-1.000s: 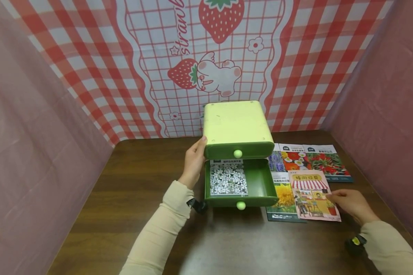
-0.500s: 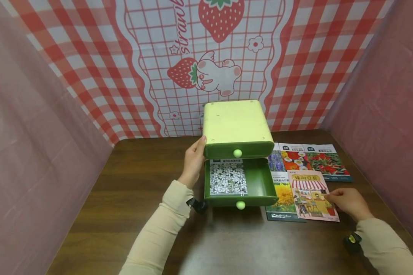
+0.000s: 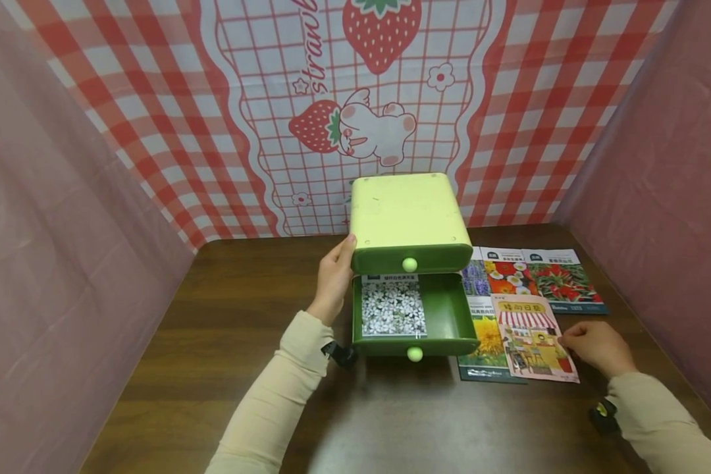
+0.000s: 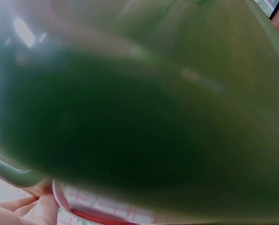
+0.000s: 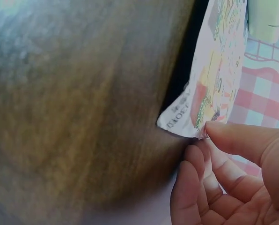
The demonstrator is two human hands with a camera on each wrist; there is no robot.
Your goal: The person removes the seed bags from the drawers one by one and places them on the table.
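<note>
In the head view my left hand [image 3: 333,280] holds the left side of a small desktop drawer cabinet [image 3: 411,209] with a pale yellow shell and green drawer fronts. Its lower drawer [image 3: 448,308] is pulled out, and a seed packet with white flowers [image 3: 393,308] lies in its left part. My right hand [image 3: 600,345] pinches the right edge of a pink seed packet [image 3: 533,339] with a striped awning picture. In the right wrist view, thumb and fingertips meet at the edge of that packet [image 5: 214,75]. Green plastic fills most of the left wrist view.
Under and behind the pink packet lie several flower seed packets, among them a yellow-flower packet [image 3: 490,342] and a red-flower packet [image 3: 563,280]. A checked strawberry cloth [image 3: 261,118] hangs behind the wooden table [image 3: 243,296]. Pink curtains stand at both sides.
My right hand and the pink seed packet have shifted slightly left. My left hand and the drawer cabinet stay where they were.
</note>
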